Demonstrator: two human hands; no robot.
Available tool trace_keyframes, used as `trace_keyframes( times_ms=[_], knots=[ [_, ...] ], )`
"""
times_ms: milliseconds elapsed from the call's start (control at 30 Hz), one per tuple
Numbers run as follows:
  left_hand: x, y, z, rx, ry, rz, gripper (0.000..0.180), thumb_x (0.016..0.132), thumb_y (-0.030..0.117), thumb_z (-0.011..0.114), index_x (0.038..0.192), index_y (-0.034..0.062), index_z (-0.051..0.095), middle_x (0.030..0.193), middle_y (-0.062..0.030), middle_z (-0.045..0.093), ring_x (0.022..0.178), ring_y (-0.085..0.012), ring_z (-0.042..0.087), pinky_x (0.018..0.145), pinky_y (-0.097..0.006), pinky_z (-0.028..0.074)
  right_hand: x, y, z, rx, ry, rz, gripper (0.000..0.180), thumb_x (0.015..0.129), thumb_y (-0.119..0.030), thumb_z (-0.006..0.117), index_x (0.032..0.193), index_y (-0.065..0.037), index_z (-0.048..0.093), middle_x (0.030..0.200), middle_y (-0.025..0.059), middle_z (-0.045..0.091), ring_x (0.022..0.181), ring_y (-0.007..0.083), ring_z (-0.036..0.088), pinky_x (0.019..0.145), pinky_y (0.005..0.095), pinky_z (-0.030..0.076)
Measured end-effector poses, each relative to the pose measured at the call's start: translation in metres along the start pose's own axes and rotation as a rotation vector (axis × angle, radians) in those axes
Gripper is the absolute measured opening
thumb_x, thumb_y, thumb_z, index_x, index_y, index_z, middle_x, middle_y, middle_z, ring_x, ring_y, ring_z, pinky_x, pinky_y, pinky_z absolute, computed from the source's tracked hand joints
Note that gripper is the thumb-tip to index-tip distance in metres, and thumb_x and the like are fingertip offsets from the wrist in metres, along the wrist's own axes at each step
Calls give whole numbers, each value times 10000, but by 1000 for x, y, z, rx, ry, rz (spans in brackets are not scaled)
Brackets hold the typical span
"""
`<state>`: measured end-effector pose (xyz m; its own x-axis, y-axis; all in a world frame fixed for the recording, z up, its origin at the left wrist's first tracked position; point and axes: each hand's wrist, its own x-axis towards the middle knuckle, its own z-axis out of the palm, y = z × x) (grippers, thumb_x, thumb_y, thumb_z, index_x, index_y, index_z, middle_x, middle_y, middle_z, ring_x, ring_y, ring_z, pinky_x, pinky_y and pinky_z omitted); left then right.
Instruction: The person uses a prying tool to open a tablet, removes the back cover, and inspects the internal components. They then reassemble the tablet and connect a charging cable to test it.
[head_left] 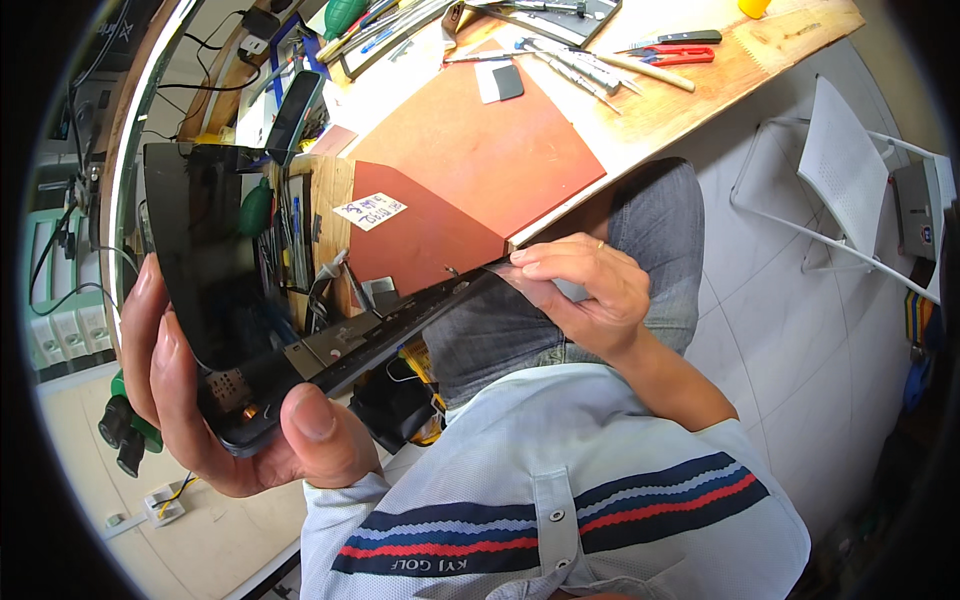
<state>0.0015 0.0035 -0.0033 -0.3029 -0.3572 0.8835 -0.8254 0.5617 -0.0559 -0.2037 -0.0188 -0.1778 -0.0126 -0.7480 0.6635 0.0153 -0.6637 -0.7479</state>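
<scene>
My left hand (310,430) wraps around one end of an opened black electronic device (300,365), thumb on the near side and fingers behind. The device's glossy dark panel (215,260) stands tilted up and carries reflections. Along its long black frame, small metal parts show. At the frame's far right end, the thumb and fingers of my right hand (590,290) pinch what looks like a thin clear piece of plastic (535,287). Its inner edge meets the device's end; whether it is tucked in there I cannot tell.
Beyond the device lies a red-brown mat (480,140) with a handwritten paper label (370,210). Tweezers, slim drivers (575,70) and red-handled cutters (680,53) lie along the back. A white folding chair (845,165) stands at the right. Cables and a power adapter (262,22) sit at the left.
</scene>
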Motion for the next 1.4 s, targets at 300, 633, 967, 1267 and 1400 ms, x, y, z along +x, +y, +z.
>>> trace_keyframes(
  times_ms=[300,633,967,1267,1400],
  knots=[
    [2,-4,-5,2,-61,18,574,934,315,602,1325,-103,558,1304,-336,569,1221,-432,584,1027,-543,524,-6,10,1,-178,-40,19,226,721,69,775,900,-41,693,881,77,706,773,228,696,680,310,560],
    [6,4,-6,34,-91,-60,606,925,395,629,1317,-65,587,1325,-323,552,1254,-414,555,1048,-517,496,1,8,-14,-115,-81,68,204,738,72,755,904,-28,693,824,79,694,692,188,673,611,289,542],
    [6,10,-8,76,-113,-159,605,919,553,643,1281,70,601,1335,-327,524,1177,-366,552,926,-437,471,80,27,-22,-280,-210,298,343,835,-53,778,1164,-4,693,859,60,680,596,106,584,575,266,501],
    [2,8,-12,-37,-156,-214,617,907,538,654,1342,110,563,1382,-357,482,1213,-404,551,964,-461,473,95,12,-23,-415,-240,405,483,809,-100,798,1259,-3,651,997,90,693,559,114,577,589,276,515],
    [3,6,-15,-31,-201,-174,669,892,550,672,1367,95,550,1381,-359,483,1241,-423,540,993,-487,466,94,-13,-27,-86,-411,274,485,798,-90,798,1256,-5,661,1100,109,704,816,165,666,717,270,548]
  ],
)
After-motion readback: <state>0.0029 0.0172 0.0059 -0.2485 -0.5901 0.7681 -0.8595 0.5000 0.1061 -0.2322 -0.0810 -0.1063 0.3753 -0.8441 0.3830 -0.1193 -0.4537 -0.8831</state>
